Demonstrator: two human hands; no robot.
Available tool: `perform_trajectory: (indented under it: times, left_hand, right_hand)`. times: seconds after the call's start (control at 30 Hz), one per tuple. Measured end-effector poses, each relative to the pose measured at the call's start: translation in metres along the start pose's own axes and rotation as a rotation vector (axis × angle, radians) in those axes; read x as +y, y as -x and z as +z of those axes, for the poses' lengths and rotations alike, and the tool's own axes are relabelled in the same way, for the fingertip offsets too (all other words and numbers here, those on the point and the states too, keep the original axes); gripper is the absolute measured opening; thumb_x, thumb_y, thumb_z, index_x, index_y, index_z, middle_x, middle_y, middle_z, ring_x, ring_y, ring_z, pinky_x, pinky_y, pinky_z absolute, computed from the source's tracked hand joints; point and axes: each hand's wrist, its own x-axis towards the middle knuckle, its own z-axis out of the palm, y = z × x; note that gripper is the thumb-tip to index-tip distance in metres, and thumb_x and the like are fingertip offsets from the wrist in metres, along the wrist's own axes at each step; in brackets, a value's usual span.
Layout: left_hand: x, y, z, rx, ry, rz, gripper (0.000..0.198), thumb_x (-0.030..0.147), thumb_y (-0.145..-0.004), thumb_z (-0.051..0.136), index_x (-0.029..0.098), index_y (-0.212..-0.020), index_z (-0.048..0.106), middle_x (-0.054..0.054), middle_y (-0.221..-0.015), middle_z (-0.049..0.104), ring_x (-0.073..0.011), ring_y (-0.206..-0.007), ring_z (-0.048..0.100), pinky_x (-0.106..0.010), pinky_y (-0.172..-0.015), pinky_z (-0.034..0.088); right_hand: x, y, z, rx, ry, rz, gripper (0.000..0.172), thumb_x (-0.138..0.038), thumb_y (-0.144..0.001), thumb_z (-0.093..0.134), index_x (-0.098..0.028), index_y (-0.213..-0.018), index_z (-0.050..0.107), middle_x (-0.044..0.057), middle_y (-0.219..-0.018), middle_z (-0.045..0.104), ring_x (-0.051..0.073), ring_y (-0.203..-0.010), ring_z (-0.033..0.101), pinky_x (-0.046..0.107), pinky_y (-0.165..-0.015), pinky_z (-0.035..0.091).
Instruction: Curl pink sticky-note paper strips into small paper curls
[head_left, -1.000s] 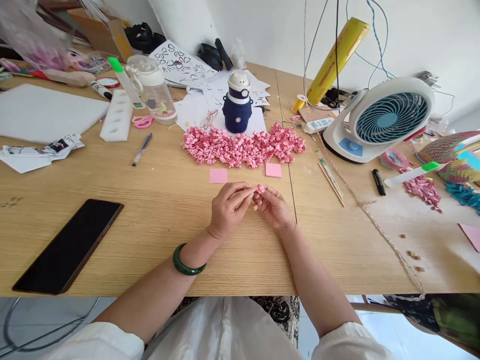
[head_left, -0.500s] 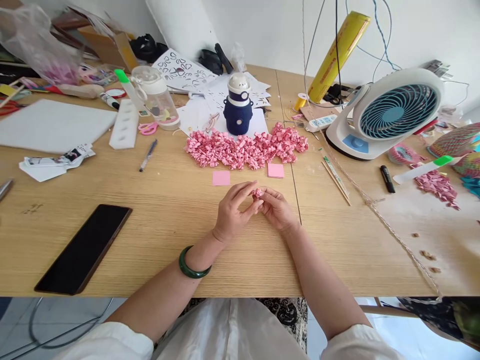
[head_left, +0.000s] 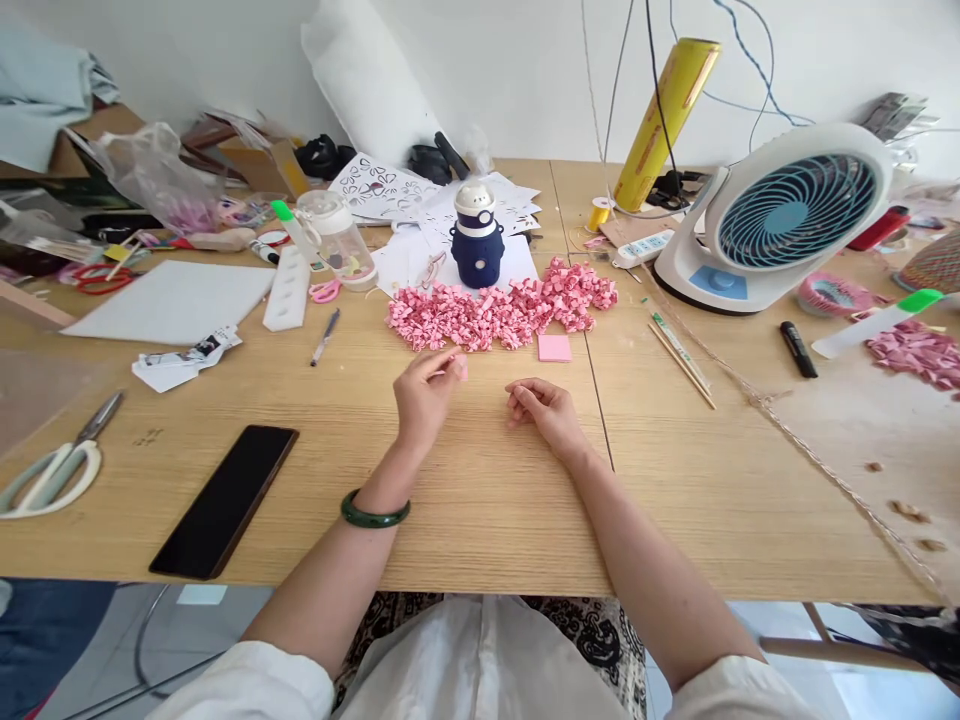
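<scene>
My left hand (head_left: 426,392) is closed in a pinch on a pink paper square (head_left: 463,369), which shows past its fingertips just above the table. To its right, my right hand (head_left: 546,408) rests low over the wood with curled fingers, and nothing shows between them. A second stack of pink paper squares (head_left: 554,348) lies just beyond my right hand. Behind both hands spreads a long heap of small folded pink paper pieces (head_left: 480,318). A dark green bangle (head_left: 375,512) circles my left wrist.
A blue water bottle (head_left: 478,245) stands behind the heap. On the left lie a phone (head_left: 225,500), scissors (head_left: 64,465) and a pen (head_left: 325,338). A fan (head_left: 780,220), a marker (head_left: 797,350), thin sticks (head_left: 681,355) and a twisted cord (head_left: 817,455) are on the right.
My hands were together on a small folded pink piece; now they are apart and that piece is out of sight. My left hand has picked up the pink square. The view has shifted left.
</scene>
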Motion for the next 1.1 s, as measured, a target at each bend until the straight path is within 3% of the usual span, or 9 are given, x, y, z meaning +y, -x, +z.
perform_trajectory:
  times: [0.07, 0.17, 0.4, 0.57, 0.8, 0.97, 1.1]
  left_hand:
    - [0.0, -0.02, -0.013, 0.004, -0.113, 0.019, 0.023, 0.031, -0.09, 0.072, 0.018, -0.106, 0.082, -0.008, -0.1, 0.079, -0.0148, -0.075, 0.072, -0.026, -0.071, 0.06]
    - [-0.002, -0.048, -0.022, -0.029, -0.368, 0.106, 0.02, 0.029, -0.088, 0.074, 0.019, -0.102, 0.083, -0.008, -0.099, 0.08, -0.0199, -0.085, 0.072, -0.031, -0.081, 0.057]
    - [-0.012, -0.087, 0.005, -0.187, -0.615, 0.019, 0.02, 0.031, -0.09, 0.071, 0.022, -0.103, 0.083, -0.007, -0.11, 0.08, -0.0244, -0.1, 0.073, -0.032, -0.088, 0.054]
    - [-0.015, -0.103, 0.024, -0.22, -0.67, -0.017, 0.023, 0.034, -0.091, 0.07, 0.023, -0.105, 0.083, -0.006, -0.116, 0.079, -0.0269, -0.105, 0.072, -0.034, -0.088, 0.053]
    - [-0.02, -0.12, 0.035, -0.251, -0.735, -0.027, 0.023, 0.036, -0.091, 0.067, 0.023, -0.102, 0.083, -0.006, -0.115, 0.079, -0.0276, -0.106, 0.071, -0.034, -0.085, 0.052]
    - [-0.023, -0.121, 0.033, -0.339, -0.782, -0.044, 0.022, 0.036, -0.088, 0.071, 0.022, -0.099, 0.084, -0.008, -0.116, 0.079, -0.0292, -0.105, 0.071, -0.035, -0.085, 0.053]
    - [-0.03, -0.12, 0.027, -0.4, -0.689, -0.019, 0.022, 0.035, -0.086, 0.071, 0.023, -0.1, 0.084, -0.005, -0.113, 0.08, -0.0256, -0.1, 0.072, -0.033, -0.085, 0.052]
  right_hand:
    - [0.0, 0.0, 0.001, -0.007, 0.036, 0.001, 0.038, -0.05, -0.077, 0.077, -0.015, -0.087, 0.071, -0.001, -0.072, 0.064, 0.008, -0.056, 0.059, 0.022, -0.053, 0.057]
    - [0.0, -0.001, 0.003, -0.014, 0.065, -0.006, 0.035, -0.048, -0.078, 0.073, -0.015, -0.087, 0.07, -0.001, -0.072, 0.063, 0.009, -0.057, 0.058, 0.023, -0.053, 0.057]
    - [-0.001, -0.003, 0.004, -0.043, 0.149, -0.018, 0.028, -0.042, -0.079, 0.066, -0.015, -0.086, 0.069, -0.002, -0.07, 0.06, 0.009, -0.056, 0.057, 0.023, -0.051, 0.055]
    - [0.004, -0.004, 0.003, -0.058, 0.204, -0.026, 0.027, -0.04, -0.081, 0.063, -0.014, -0.088, 0.069, -0.002, -0.072, 0.061, 0.008, -0.053, 0.058, 0.022, -0.051, 0.054]
    - [0.006, -0.005, 0.004, -0.06, 0.227, -0.024, 0.02, -0.031, -0.082, 0.059, -0.015, -0.088, 0.069, -0.002, -0.071, 0.059, 0.007, -0.052, 0.058, 0.02, -0.05, 0.051]
    - [0.006, -0.006, 0.006, -0.068, 0.213, -0.022, 0.021, -0.032, -0.084, 0.059, -0.014, -0.089, 0.069, -0.002, -0.071, 0.059, 0.007, -0.052, 0.057, 0.02, -0.049, 0.052]
    - [0.006, -0.005, 0.006, -0.066, 0.223, -0.026, 0.02, -0.03, -0.084, 0.058, -0.014, -0.089, 0.069, -0.002, -0.072, 0.058, 0.008, -0.055, 0.057, 0.022, -0.051, 0.055]
